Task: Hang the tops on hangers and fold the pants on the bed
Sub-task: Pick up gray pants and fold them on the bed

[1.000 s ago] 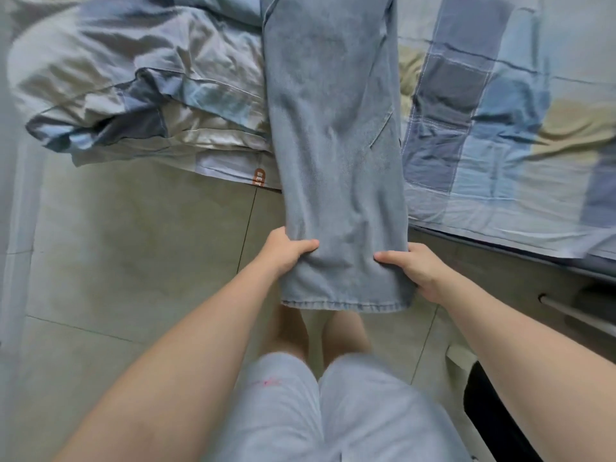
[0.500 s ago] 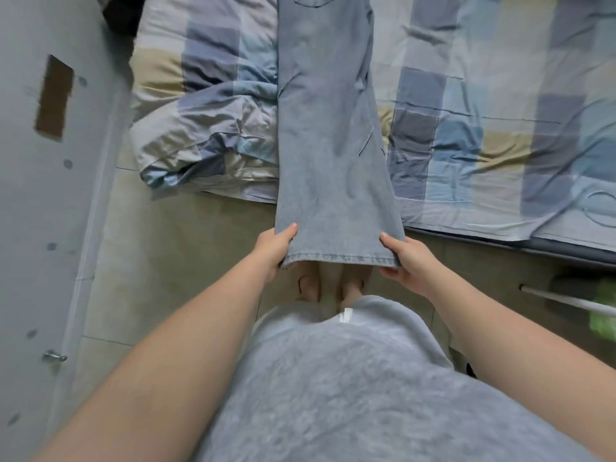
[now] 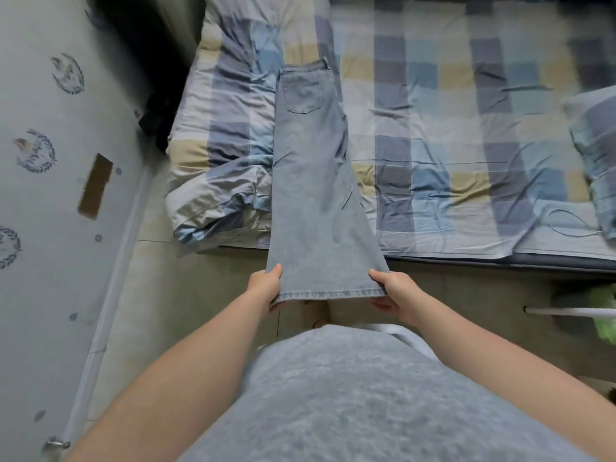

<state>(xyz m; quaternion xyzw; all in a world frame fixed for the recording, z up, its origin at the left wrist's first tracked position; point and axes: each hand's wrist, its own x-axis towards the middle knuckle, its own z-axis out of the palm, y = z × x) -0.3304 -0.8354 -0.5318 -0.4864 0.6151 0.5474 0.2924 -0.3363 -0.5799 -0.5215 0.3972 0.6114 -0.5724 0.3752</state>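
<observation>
I'm looking straight down at a pair of light blue jeans (image 3: 310, 181) laid lengthwise across the bed (image 3: 466, 255), legs stacked one on the other, waistband at the far end and a back pocket facing up. The upper part rests flat on the checked bedsheet (image 3: 450, 135), partly over a rumpled checked duvet (image 3: 226, 161) on the left side, and the leg ends hang out past the bed's edge, held up above the tiled floor (image 3: 173, 295). My left hand (image 3: 266, 288) is pinching the left corner of the hem, thumb on top of the denim and fingers curled underneath. My right hand (image 3: 391, 293) grips the right corner the same way, thumb lying along the top of the fabric, fingers below it. Both hands are closed on the cloth, well apart from each other, and the hem runs fairly straight between them. At the right edge of the bed sits a pillow (image 3: 596, 151) in matching checks. A grey door (image 3: 50, 195) with printed wreath marks and a brown taped patch fills the left of my view. Low on the right there's a white bar (image 3: 566, 310) with something green (image 3: 605, 311) beside it, too blurred for me to identify. My grey shirt (image 3: 350, 401) fills the bottom.
</observation>
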